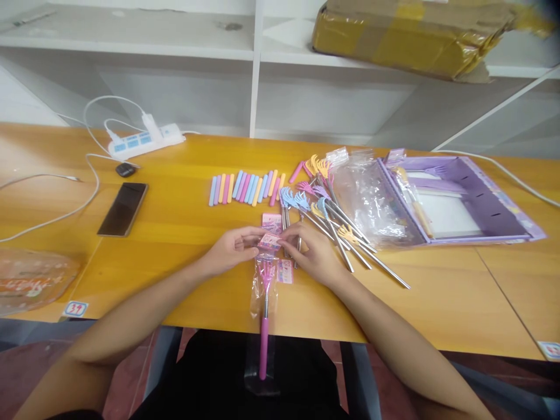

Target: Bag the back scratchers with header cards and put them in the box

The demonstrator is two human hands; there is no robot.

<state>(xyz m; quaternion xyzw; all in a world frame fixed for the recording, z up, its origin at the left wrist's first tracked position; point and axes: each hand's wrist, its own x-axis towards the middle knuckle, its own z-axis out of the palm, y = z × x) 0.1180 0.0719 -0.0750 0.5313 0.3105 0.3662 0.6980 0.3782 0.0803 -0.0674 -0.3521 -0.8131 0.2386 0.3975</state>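
Note:
My left hand (231, 249) and my right hand (311, 252) meet at the middle of the yellow table (175, 221), both pinching a small pink printed card (268, 242) at the top of a clear bag. Inside the bag is a pink back scratcher (264, 315), hanging over the table's near edge. Two more pink cards (272, 221) (284, 271) lie close by. Just beyond my right hand lies a pile of metal scratchers with coloured claw heads (326, 219). A row of pastel handle sleeves (245, 188) lies farther back.
A purple display box (481, 204) with crumpled clear bags (371, 195) beside it stands at the right. A black phone (123, 208), a white power strip (146, 140) with cables and a small black object (126, 170) are at the left. White shelves hold a taped cardboard parcel (411, 32).

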